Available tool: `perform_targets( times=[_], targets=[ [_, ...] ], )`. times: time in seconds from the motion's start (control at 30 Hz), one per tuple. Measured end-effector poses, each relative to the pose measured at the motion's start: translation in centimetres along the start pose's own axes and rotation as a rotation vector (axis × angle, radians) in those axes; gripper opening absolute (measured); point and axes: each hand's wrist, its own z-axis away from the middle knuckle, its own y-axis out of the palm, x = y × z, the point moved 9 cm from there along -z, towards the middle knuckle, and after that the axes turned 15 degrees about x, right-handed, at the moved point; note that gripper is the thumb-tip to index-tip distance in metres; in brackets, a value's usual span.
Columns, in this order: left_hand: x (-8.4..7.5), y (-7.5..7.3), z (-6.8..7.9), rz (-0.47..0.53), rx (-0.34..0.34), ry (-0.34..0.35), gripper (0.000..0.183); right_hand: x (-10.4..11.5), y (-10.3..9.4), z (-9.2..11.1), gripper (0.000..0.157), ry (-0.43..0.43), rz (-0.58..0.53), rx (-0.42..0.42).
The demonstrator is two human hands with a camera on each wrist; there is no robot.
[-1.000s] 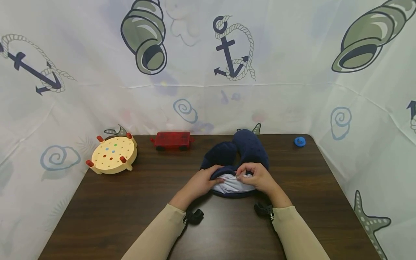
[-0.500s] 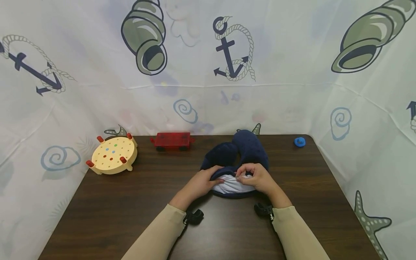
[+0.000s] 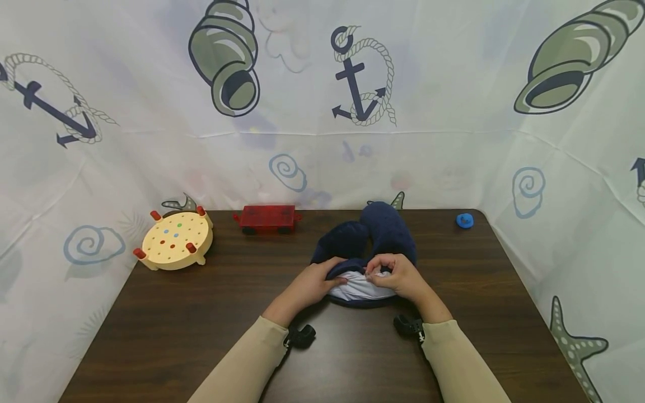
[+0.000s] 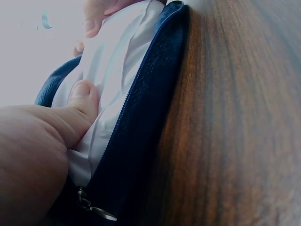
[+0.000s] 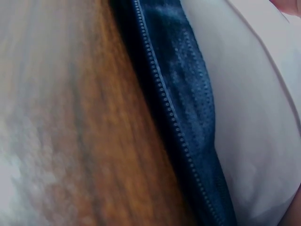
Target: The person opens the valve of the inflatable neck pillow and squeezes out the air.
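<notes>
A navy U-shaped neck pillow (image 3: 390, 232) lies on the table, its cover unzipped along the near side. White inner fabric (image 3: 360, 288) bulges through the opening. My left hand (image 3: 313, 284) grips the left end of the opening, thumb pressed on the white fabric and fingers hidden behind the cover. Thumb and forefinger of my right hand (image 3: 401, 275) pinch at the upper part of the opening; the exact layer pinched cannot be told. Zipper teeth (image 4: 124, 106) run along the lower edge in the left wrist view, with a metal zipper pull (image 4: 98, 210) at the near end.
Behind on the left, a round yellow pegboard stool (image 3: 176, 240) with red pegs stands on the brown table (image 3: 211, 330). A red toy wagon (image 3: 267, 217) is at the back edge, and a small blue piece (image 3: 464, 220) sits back right. A patterned curtain (image 3: 443, 162) encloses the table.
</notes>
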Motion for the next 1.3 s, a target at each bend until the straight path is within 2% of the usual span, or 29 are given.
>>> perform_targets(
  times=[0.4,1.1,1.3],
  targets=[
    [-0.06,0.15,0.06,0.003,0.006,-0.003,0.045,-0.02,-0.06,0.21,0.014,0.023,0.014,-0.009],
    [-0.77,-0.01,-0.02,0.014,0.016,0.039,0.037,0.33,-0.05,0.20,0.014,-0.007,0.010,0.006],
    [-0.92,0.23,0.01,-0.015,0.007,0.051,0.035,0.33,0.19,0.05,0.015,-0.022,0.026,0.016]
  ],
)
